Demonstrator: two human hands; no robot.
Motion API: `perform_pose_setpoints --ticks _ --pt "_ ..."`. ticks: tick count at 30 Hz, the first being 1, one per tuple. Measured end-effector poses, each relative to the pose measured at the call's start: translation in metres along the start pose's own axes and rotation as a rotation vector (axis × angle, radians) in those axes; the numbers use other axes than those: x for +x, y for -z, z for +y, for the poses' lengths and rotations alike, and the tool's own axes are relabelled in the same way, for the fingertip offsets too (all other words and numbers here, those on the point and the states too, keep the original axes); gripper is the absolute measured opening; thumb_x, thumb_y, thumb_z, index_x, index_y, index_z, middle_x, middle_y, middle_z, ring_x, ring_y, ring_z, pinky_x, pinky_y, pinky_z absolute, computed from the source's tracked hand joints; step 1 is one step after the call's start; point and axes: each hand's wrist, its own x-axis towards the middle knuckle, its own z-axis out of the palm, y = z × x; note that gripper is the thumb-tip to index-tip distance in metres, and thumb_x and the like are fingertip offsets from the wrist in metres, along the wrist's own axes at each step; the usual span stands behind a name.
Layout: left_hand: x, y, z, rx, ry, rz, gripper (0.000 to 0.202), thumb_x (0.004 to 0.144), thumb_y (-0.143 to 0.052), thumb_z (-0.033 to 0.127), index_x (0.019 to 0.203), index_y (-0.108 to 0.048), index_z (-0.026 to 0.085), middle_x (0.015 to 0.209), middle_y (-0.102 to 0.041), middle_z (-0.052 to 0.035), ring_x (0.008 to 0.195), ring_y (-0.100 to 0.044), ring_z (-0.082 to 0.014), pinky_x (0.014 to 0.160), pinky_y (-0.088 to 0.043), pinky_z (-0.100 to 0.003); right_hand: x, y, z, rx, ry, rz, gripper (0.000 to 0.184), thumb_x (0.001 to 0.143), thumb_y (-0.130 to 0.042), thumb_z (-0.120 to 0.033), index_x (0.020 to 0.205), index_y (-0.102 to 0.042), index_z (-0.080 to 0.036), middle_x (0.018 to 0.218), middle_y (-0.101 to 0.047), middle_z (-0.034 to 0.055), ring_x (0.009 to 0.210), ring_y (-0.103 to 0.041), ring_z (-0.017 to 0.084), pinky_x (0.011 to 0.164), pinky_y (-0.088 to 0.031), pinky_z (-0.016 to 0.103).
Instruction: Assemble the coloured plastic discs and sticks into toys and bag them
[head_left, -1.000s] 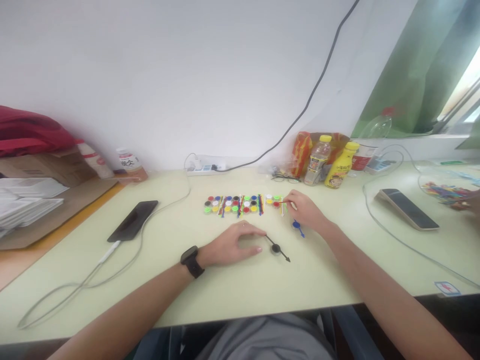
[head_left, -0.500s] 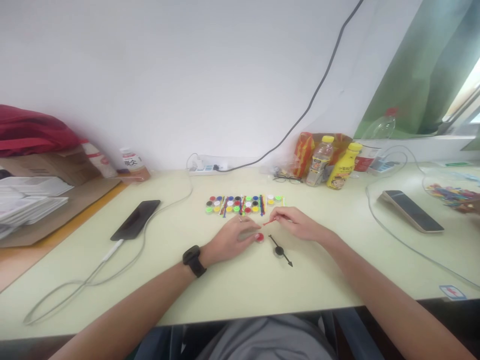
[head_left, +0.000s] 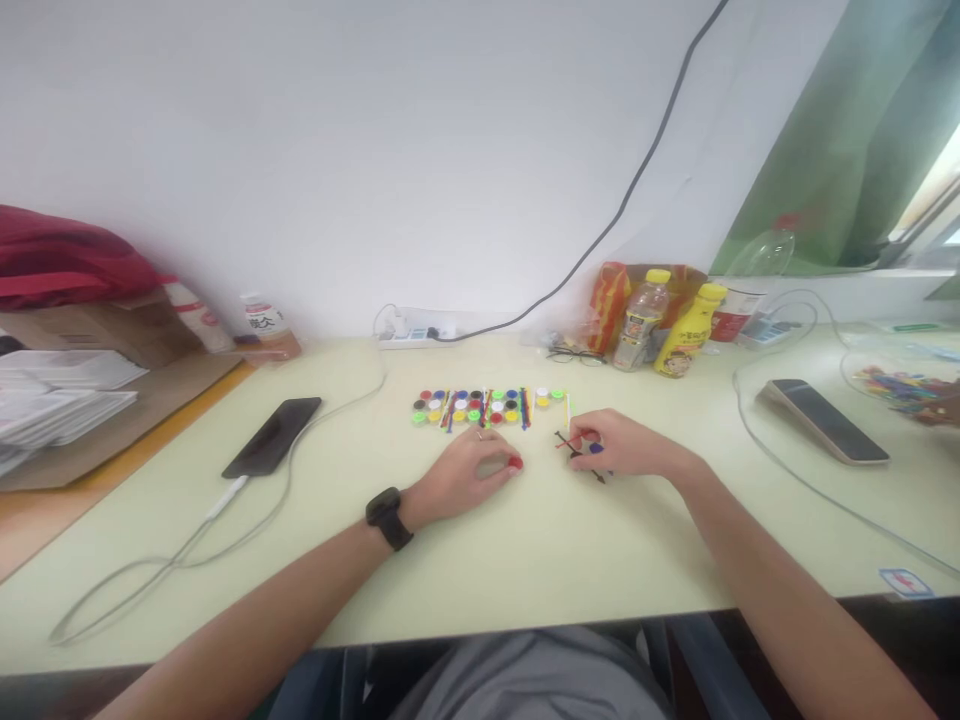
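My left hand (head_left: 465, 478), with a black watch on the wrist, is closed in a pinch on a small red disc (head_left: 515, 463) above the table. To its right, my right hand (head_left: 619, 443) is closed round a small black spinner with an arrow-shaped pointer (head_left: 601, 479). A thin red arrow (head_left: 571, 441) also sticks out from its fingers. Something blue (head_left: 596, 450) shows beneath the right hand, partly hidden. Beyond both hands lie rows of coloured discs (head_left: 474, 396), with thin coloured arrows (head_left: 526, 408) laid between the groups.
A phone (head_left: 274, 437) with a white cable (head_left: 225, 500) lies at left. Bottles (head_left: 686, 335) and glasses (head_left: 576, 355) stand or lie along the wall. A device with a dark screen (head_left: 829, 422) and a coloured pile (head_left: 904, 388) are at right.
My right hand has moved right and picked up the black spinner from the table, keeping the red arrow. My left fingers have closed on the red disc, which has shifted slightly away from me.
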Motion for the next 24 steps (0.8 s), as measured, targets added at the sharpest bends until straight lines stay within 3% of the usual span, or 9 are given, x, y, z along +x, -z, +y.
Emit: perform_pose_setpoints --ticks 5,8,11,14,18,21,24 --pt "0.000 0.000 0.000 0.001 -0.002 -0.005 0.016 0.100 -0.064 0.035 0.111 -0.074 0.030 0.114 -0.072 -0.0024 0.107 -0.062 -0.0243 0.099 -0.048 -0.040 -0.005 0.010 0.008 -0.093 -0.114 0.170 0.024 0.084 -0.071 -0.042 0.090 -0.059 -0.022 0.082 -0.060 0.0015 0.077 -0.055 0.019 0.067 -0.039 0.029" --pt "0.000 0.000 0.000 -0.021 -0.002 -0.007 0.014 0.100 -0.063 0.035 0.107 -0.073 0.029 0.111 -0.073 -0.0019 0.105 -0.063 -0.0232 0.099 -0.048 -0.039 -0.007 0.006 -0.001 0.093 -0.090 0.204 0.023 0.096 -0.056 -0.046 0.102 -0.053 -0.024 0.083 -0.060 0.0007 0.074 -0.054 0.018 0.065 -0.041 0.029" --pt "0.000 -0.001 -0.002 -0.024 0.010 0.009 0.017 0.098 -0.066 0.039 0.110 -0.072 0.028 0.111 -0.073 -0.0026 0.105 -0.063 -0.0235 0.095 -0.050 -0.038 -0.002 -0.007 -0.017 0.304 0.039 0.141 0.022 0.103 -0.046 -0.043 0.098 -0.051 -0.023 0.084 -0.059 0.0004 0.072 -0.052 0.016 0.065 -0.043 0.028" --pt "0.000 -0.002 -0.003 -0.012 0.015 0.022 0.024 0.097 -0.068 0.043 0.116 -0.071 0.028 0.112 -0.072 -0.0042 0.105 -0.063 -0.0246 0.093 -0.051 -0.039 0.007 -0.027 -0.031 0.376 0.157 0.136 0.025 0.103 -0.050 -0.043 0.095 -0.059 -0.021 0.088 -0.062 0.0029 0.076 -0.054 0.017 0.068 -0.045 0.029" --pt "0.000 -0.003 -0.006 -0.021 0.023 0.037 0.030 0.096 -0.067 0.045 0.121 -0.070 0.027 0.113 -0.072 -0.0063 0.105 -0.064 -0.0258 0.093 -0.052 -0.040 0.018 -0.051 -0.040 0.464 0.179 0.170 0.028 0.101 -0.054 -0.042 0.103 -0.071 -0.021 0.103 -0.070 0.0078 0.092 -0.063 0.021 0.078 -0.049 0.033" --pt "0.000 -0.004 -0.007 -0.070 0.043 0.058 0.035 0.094 -0.071 0.045 0.123 -0.066 0.026 0.116 -0.070 -0.0072 0.106 -0.065 -0.0254 0.093 -0.053 -0.040 0.022 -0.063 -0.040 0.638 0.124 0.157 0.028 0.098 -0.059 -0.043 0.114 -0.067 -0.021 0.100 -0.071 0.0068 0.092 -0.066 0.022 0.082 -0.051 0.035" --pt "0.001 -0.005 -0.007 -0.113 0.068 0.053 0.030 0.093 -0.071 0.046 0.113 -0.064 0.024 0.110 -0.069 -0.0061 0.099 -0.066 -0.0231 0.087 -0.055 -0.037 0.025 -0.070 -0.039 0.787 0.067 0.145 0.033 0.091 -0.070 -0.044 0.113 -0.062 -0.020 0.088 -0.070 0.0036 0.085 -0.068 0.021 0.080 -0.051 0.034"
